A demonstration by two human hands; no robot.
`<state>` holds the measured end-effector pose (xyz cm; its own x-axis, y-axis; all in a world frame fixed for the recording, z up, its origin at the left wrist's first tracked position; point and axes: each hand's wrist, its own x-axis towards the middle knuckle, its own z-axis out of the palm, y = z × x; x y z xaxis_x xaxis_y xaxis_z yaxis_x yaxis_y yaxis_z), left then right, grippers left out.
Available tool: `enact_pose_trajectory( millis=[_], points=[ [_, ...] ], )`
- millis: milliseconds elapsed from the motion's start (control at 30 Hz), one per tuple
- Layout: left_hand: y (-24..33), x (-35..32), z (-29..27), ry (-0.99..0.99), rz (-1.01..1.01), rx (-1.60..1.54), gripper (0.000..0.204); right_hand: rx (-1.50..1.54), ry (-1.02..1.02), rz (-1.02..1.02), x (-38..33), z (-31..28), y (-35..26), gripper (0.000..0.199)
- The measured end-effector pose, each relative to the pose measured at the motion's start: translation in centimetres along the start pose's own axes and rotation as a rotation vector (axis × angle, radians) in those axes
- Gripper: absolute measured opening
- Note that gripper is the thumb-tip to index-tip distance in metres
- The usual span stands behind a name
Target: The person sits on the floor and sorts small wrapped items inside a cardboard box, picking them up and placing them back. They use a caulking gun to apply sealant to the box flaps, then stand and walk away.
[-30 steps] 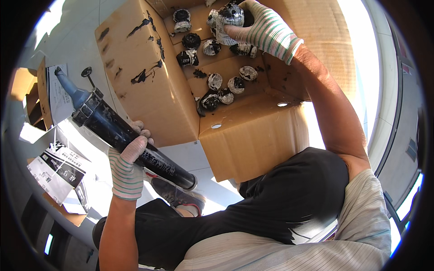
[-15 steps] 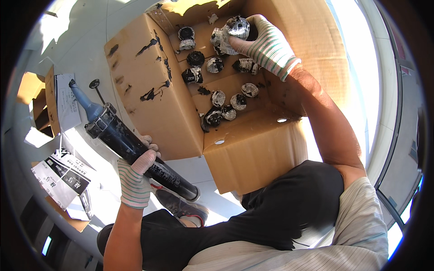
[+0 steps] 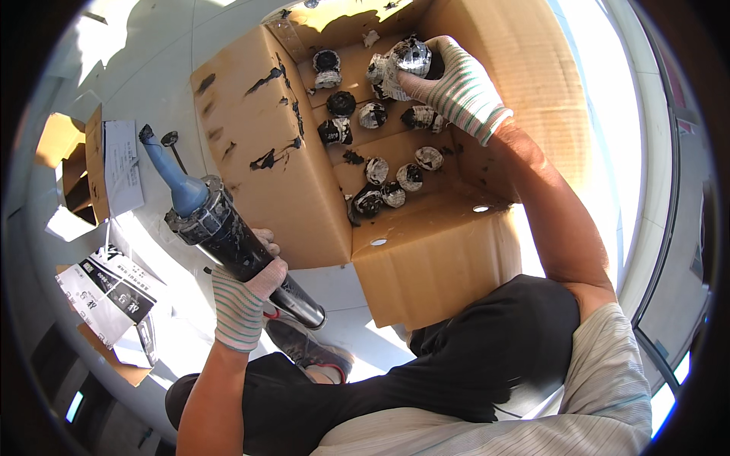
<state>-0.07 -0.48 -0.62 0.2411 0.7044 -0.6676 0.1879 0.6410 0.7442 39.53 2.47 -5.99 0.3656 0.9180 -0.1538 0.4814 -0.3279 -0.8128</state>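
both gloves [image 3: 242, 304] are white knit with red and green stripes. the caulking gun [image 3: 228, 243] is black with a blue nozzle [image 3: 169, 176]. the cardboard box [image 3: 281, 190] is tan, smeared black; its used tubes [image 3: 380, 194] are white and black.

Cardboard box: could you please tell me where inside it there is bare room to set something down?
The near floor of the cardboard box, beside the front wall, lies bare. Farther in, smeared sealant wrappers crowd the middle and back, where the right hand grips one. The left hand holds the caulking gun outside.
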Motion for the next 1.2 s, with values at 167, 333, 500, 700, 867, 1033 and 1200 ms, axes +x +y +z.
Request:
enact_pose_trajectory(
  millis=[167,333,500,700,867,1033,1200],
  points=[
    [0.2,-0.4,0.7,-0.051,0.104,0.152,0.045,-0.068,0.051,0.017,-0.3,-0.3,0.2,0.066],
    [2.1,-1.9,1.1,-0.006,0.072,0.146,0.036,0.060,-0.011,0.047,-0.4,-0.1,-2.1,0.057],
    [0.8,-1.2,0.9,-0.038,0.121,0.200,0.034,-0.170,-0.006,0.021,-0.4,0.1,-0.8,0.057],
    [1.5,-1.3,1.4,-0.069,0.102,0.238,0.032,0.068,-0.099,0.036,-1.9,-1.7,-4.5,0.030],
    [0.9,-1.5,0.3,-0.052,0.084,0.282,0.039,0.024,-0.125,-0.039,-2.1,-0.6,-4.9,0.027],
    [0.3,-2.7,-0.5,-0.052,0.097,0.287,0.039,-0.042,0.068,-0.095,-2.7,0.7,-4.5,0.041],
    [-0.6,-3.9,-1.6,-0.036,0.108,0.186,0.042,-0.078,0.020,-0.062,-1.5,-0.1,-2.1,0.048]
  ],
)
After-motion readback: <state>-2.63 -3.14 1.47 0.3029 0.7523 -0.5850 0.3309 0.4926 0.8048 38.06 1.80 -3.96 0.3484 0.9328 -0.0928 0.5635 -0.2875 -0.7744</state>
